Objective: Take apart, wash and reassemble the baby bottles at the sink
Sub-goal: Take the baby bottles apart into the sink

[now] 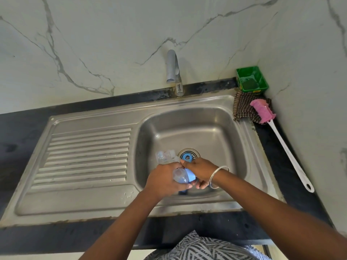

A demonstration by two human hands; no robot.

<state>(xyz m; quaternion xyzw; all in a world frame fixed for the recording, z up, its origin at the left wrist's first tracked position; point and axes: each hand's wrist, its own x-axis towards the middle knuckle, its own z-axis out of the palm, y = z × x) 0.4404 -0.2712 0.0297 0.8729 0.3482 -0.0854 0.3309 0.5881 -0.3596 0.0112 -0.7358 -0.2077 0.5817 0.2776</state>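
Note:
Over the near part of the steel sink basin (221, 132), my left hand (161, 182) grips a baby bottle's top: a clear dome cap with a light blue collar (183, 176). My right hand (200, 170), with a silver bangle on the wrist, curls its fingers round the blue collar from the right. Just beyond the hands a clear bottle body (165, 156) shows, blurred; I cannot tell whether it lies on the basin floor or is held. A blue strainer (188, 156) sits in the drain.
The tap (173, 72) stands at the back, no water running. A ribbed drainboard (86, 156) lies left. At the right: a green tub (251, 78), a checked cloth (242, 109), and a pink-headed bottle brush (262, 111) with a long white handle on the dark counter.

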